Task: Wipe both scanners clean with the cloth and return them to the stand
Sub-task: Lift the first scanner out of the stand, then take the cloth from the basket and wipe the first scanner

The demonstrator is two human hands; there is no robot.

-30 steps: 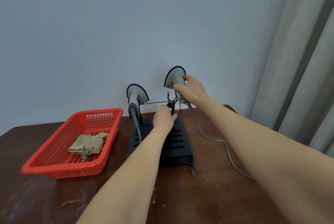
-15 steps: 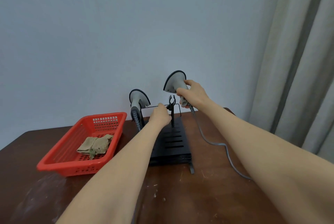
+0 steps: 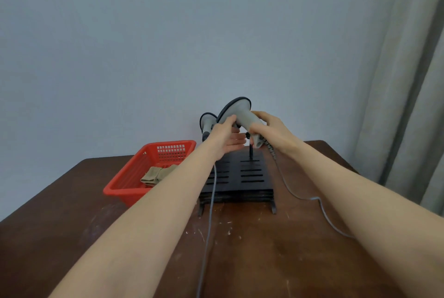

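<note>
My right hand [image 3: 271, 133] grips the handle of a grey scanner [image 3: 240, 115] and holds it lifted and tilted above the black slotted stand [image 3: 249, 177]. My left hand [image 3: 224, 137] touches the scanner's head from the left with its fingers spread. A second grey scanner [image 3: 207, 122] sits upright at the stand's back left, partly hidden by my left hand. The folded tan cloth [image 3: 153, 175] lies in the red basket [image 3: 134, 177], partly hidden by my left forearm.
A grey cable [image 3: 310, 198] runs from the held scanner across the brown table [image 3: 252, 249] to the right. Another cable [image 3: 209, 225] trails forward from the stand. A grey curtain [image 3: 413, 105] hangs at the right, and a plain wall stands behind.
My right hand has lifted the right scanner off its holder and tilted it. My left hand left the holder and rose to the scanner's head. The camera view tilted upward.
</note>
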